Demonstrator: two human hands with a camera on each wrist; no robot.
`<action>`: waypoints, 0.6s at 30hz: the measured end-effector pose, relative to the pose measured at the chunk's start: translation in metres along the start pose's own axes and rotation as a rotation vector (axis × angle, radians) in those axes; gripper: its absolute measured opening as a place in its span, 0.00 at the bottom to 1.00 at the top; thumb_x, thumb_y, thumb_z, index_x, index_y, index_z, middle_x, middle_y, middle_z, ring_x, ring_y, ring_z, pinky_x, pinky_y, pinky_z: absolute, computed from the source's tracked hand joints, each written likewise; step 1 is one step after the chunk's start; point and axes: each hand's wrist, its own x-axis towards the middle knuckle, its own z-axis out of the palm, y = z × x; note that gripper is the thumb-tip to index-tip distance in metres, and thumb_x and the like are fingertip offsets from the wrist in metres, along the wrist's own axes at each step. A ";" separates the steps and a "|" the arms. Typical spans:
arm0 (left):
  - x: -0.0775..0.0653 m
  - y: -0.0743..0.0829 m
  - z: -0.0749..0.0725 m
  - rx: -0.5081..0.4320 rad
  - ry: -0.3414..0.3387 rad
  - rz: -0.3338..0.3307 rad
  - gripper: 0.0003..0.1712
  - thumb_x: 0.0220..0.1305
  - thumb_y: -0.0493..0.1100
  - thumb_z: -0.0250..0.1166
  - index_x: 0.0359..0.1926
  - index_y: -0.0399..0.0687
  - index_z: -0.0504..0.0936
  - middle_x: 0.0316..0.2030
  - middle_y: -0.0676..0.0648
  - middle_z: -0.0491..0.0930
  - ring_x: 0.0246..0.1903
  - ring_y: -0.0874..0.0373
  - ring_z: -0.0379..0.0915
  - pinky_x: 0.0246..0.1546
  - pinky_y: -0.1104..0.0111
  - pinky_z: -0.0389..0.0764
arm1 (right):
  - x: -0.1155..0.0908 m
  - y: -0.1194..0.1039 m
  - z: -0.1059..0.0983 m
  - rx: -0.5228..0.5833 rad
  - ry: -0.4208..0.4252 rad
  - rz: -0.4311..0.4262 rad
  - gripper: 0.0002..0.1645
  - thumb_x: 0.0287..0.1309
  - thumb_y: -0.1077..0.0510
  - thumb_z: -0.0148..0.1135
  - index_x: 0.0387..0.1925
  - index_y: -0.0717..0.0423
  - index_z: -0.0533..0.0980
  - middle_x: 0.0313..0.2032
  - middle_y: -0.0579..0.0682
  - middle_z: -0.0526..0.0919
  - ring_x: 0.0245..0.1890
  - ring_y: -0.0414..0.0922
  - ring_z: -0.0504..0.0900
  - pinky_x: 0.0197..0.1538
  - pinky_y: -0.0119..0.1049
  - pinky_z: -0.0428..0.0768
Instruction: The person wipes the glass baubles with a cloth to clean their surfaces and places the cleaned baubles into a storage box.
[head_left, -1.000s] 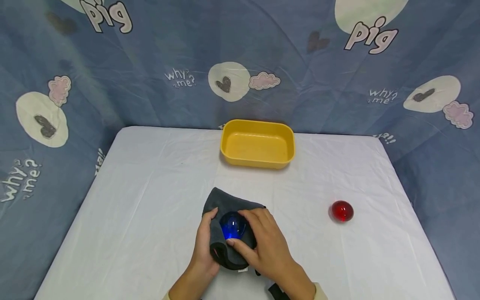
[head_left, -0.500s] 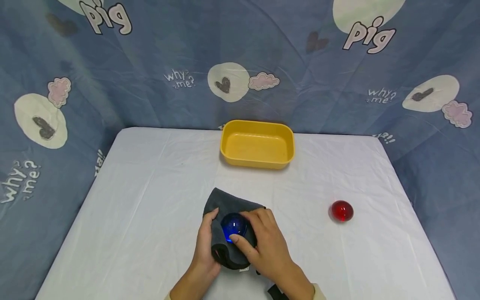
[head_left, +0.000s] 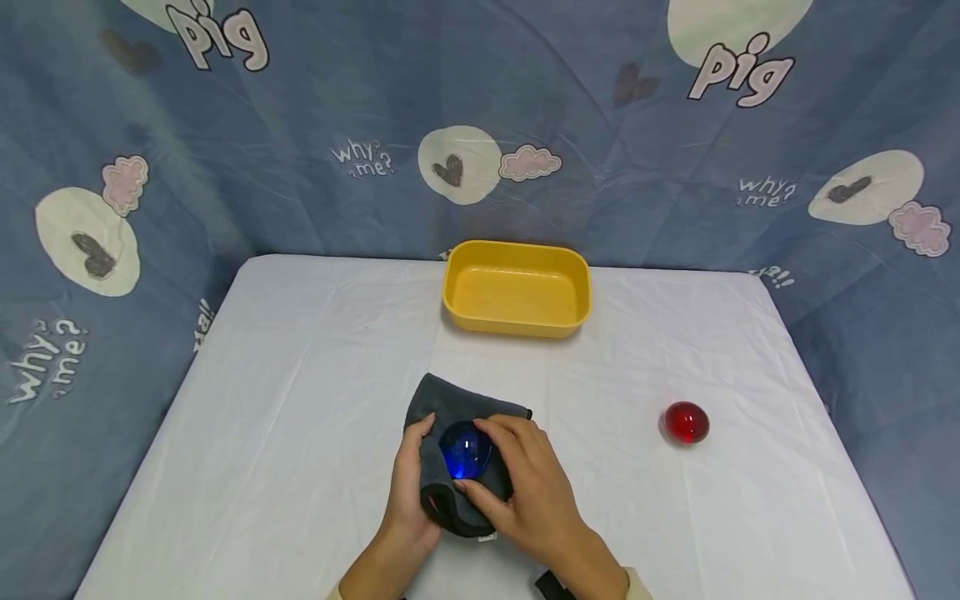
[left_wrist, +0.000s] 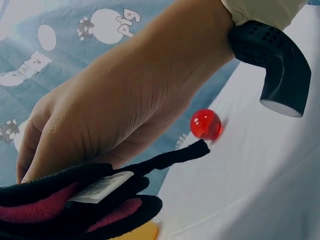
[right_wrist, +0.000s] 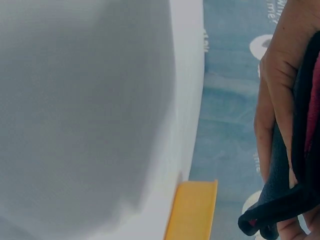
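Well off the bench's far edge (head_left: 345, 264), the left grip (head_left: 410, 492) clasps grey cloth (head_left: 453, 402); the right grip (head_left: 534, 492) pinches a blue ball (head_left: 465, 450).

“pig” lettering (head_left: 741, 72), “why me?” lettering (head_left: 363, 157), both on blue backdrop (head_left: 300, 100)

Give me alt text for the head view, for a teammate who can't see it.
A right hand holds a glossy blue ball against a dark gray cloth item, which the left hand grips at its left side. Beyond, a yellow tray sits near the white-covered table's far edge; a red ball lies off to the right.
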 end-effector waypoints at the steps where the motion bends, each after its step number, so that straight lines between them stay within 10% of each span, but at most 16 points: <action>1: -0.001 0.000 0.000 0.000 0.000 0.003 0.37 0.79 0.60 0.47 0.78 0.47 0.53 0.72 0.49 0.61 0.65 0.60 0.64 0.64 0.70 0.68 | 0.000 0.000 0.000 0.006 0.004 0.000 0.37 0.64 0.43 0.74 0.67 0.57 0.74 0.57 0.52 0.78 0.55 0.49 0.77 0.59 0.47 0.76; 18: -0.005 -0.001 0.005 0.029 0.009 -0.007 0.36 0.78 0.60 0.49 0.76 0.46 0.56 0.67 0.50 0.67 0.61 0.60 0.68 0.61 0.70 0.72 | 0.002 0.000 -0.002 -0.005 0.033 0.072 0.30 0.71 0.34 0.62 0.53 0.56 0.79 0.46 0.47 0.81 0.47 0.45 0.74 0.52 0.40 0.76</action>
